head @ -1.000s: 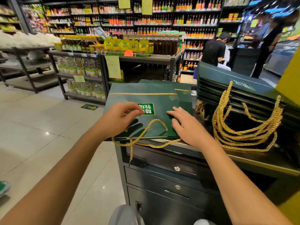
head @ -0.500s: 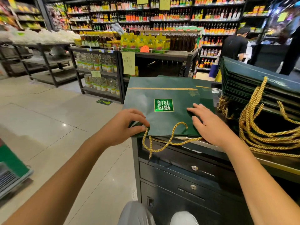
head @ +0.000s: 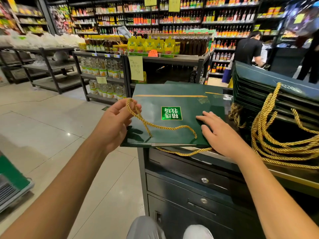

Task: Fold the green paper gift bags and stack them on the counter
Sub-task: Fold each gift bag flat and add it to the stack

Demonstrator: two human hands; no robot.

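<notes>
A flattened dark green gift bag (head: 172, 104) with a bright green label lies on the counter (head: 215, 155), its left part hanging past the counter's left edge. My left hand (head: 117, 123) pinches the bag's gold rope handle (head: 155, 125) and holds its loop up over the bag's left side. My right hand (head: 219, 133) lies flat, fingers spread, on the bag's near right corner. A second gold rope hangs below the bag's near edge. To the right stands a tall stack of folded green bags (head: 269, 94) with several gold handles spilling out.
The counter is a dark metal cabinet with drawers (head: 198, 190) below. Tiled floor (head: 51, 128) lies open to the left. Shelving racks (head: 107, 75) with bottles stand behind. A person in black (head: 248, 49) stands at the back right. My knees show at the bottom.
My left hand has taken hold of the gold rope handle and lifted it up over the bag. My right hand stays pressed on the bag's right corner.
</notes>
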